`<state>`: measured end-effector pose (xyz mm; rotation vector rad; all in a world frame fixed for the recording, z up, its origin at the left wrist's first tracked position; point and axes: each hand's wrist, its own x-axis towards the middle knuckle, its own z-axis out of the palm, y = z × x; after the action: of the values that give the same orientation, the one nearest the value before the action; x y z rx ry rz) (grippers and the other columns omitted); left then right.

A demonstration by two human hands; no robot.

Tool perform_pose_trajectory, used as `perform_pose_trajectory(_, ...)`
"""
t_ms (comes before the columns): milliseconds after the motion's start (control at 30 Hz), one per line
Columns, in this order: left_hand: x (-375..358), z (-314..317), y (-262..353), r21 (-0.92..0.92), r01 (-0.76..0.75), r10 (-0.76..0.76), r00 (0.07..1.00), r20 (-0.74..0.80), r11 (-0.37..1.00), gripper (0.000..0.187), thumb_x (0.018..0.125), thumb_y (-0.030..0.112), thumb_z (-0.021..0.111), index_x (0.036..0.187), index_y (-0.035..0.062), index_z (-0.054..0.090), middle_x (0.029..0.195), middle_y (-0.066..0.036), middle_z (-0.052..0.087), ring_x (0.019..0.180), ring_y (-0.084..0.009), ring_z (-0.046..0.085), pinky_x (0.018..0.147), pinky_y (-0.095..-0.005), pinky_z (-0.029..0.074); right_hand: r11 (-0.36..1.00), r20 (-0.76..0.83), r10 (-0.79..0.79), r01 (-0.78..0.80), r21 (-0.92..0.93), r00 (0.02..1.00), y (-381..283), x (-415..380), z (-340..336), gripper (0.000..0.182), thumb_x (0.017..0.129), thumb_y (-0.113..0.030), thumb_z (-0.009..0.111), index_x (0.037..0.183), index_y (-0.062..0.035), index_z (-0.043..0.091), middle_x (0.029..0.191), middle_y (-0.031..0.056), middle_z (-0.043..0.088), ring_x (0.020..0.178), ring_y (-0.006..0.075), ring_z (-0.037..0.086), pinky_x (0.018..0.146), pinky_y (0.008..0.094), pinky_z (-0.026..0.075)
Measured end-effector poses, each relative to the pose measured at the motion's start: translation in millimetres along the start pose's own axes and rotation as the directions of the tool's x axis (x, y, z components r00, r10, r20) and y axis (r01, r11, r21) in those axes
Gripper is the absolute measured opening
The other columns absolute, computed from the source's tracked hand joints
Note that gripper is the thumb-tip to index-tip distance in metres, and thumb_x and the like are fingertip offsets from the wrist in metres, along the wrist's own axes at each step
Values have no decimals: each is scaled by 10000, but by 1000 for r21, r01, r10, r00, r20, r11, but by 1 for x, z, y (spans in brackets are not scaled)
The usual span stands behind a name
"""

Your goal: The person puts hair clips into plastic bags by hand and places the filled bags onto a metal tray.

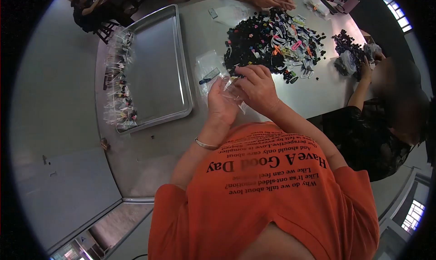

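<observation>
- Gripping a bag (233, 93), the left hand (222, 106) is partly closed, seemingly to steady it over the table's near side.
- Right hand (257, 88): fingers curled at the bag's other side; whether they pinch anything, I cannot tell.
- The clip pile (281, 44) lies just beyond both hands, probably for a short reach.
- Filled bags (119, 85) line the tray's (156, 60) left edge, perhaps to stay apart from loose clips.
</observation>
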<state>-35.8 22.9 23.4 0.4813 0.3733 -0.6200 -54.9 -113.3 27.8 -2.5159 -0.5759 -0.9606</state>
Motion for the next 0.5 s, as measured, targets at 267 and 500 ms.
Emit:
perform_pose_trajectory(267,3,-9,-4,75,-17,7,991,130,997,320,950,340,367,1071,98,537,1022,-34,581,934,-190,541,823,-405,432,997,4,47,-46,-55,999,-1,2,5,212,640,-184,675,840,-122,641,1018,55,583,981,234,544,888,409,389)
perform_pose_trajectory(500,7,-10,-3,28,-31,30,999,16,999,364,947,357,336,1086,52,478,1061,-122,546,927,-240,549,818,-406,447,996,-22,52,-50,68,998,3,-5,7,196,597,-169,717,763,-119,625,962,27,603,913,230,563,819,383,411)
